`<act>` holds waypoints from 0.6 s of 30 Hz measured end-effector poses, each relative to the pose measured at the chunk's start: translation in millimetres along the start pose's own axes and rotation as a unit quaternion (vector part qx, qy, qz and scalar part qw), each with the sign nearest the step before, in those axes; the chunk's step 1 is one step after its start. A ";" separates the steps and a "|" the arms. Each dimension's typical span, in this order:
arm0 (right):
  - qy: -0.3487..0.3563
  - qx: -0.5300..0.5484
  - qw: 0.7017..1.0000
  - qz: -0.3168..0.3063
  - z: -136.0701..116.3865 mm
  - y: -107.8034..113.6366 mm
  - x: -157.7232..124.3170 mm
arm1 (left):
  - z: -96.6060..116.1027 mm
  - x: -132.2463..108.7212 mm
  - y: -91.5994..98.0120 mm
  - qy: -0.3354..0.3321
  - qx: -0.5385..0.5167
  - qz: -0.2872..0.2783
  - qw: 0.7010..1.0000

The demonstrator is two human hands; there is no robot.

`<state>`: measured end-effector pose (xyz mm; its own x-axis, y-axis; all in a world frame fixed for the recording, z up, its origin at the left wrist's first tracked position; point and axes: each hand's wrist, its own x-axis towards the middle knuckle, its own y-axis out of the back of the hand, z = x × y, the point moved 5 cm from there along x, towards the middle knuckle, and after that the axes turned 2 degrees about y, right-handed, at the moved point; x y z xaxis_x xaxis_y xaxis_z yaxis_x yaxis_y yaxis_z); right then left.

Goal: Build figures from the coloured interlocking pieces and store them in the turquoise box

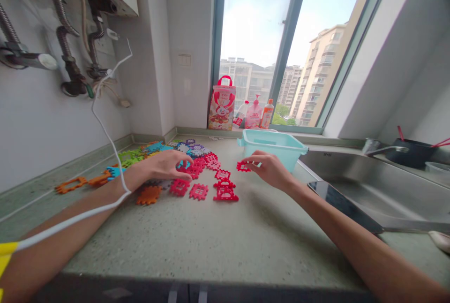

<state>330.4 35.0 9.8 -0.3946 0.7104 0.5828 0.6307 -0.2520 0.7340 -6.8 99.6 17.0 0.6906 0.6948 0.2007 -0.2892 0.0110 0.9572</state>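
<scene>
My right hand pinches a small red toothed building tile just in front of the pale blue plastic bin. Over the pile, my left hand curves with thumb and fingers apart; red tiles show beyond the gap, and nothing is plainly gripped. Close to it on the counter lie a red window-pattern tile, another red tile and an orange gear-shaped tile. Between my hands sits a red castle-like piece, with a smaller red tile behind it.
Green tiles and other colours spread toward the left wall. A white cable crosses my left forearm. At right, a dark phone lies beside the steel sink. A package and bottles stand by the window.
</scene>
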 end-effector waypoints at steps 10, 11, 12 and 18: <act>-0.040 0.176 0.984 0.017 -31.1 -39.2 -4.3 | -5.1 2.0 -7.3 0.028 -0.074 -0.035 0.996; -0.045 0.188 0.981 0.015 -31.2 -42.3 -4.6 | -4.3 3.0 -7.7 0.029 -0.084 -0.031 0.996; -0.049 0.202 0.978 0.010 -31.4 -45.0 -4.8 | -3.7 3.9 -7.3 0.034 -0.092 -0.025 0.995; -0.054 0.228 0.972 -0.028 -33.6 -53.9 -5.9 | 2.3 4.6 -1.6 0.043 -0.144 -0.002 0.989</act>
<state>276.3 22.3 -21.5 -0.3788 0.7862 0.4883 0.8505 0.0878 0.5185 -1.7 101.1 16.8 0.6368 0.7530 0.1659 -0.4717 0.2102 0.8564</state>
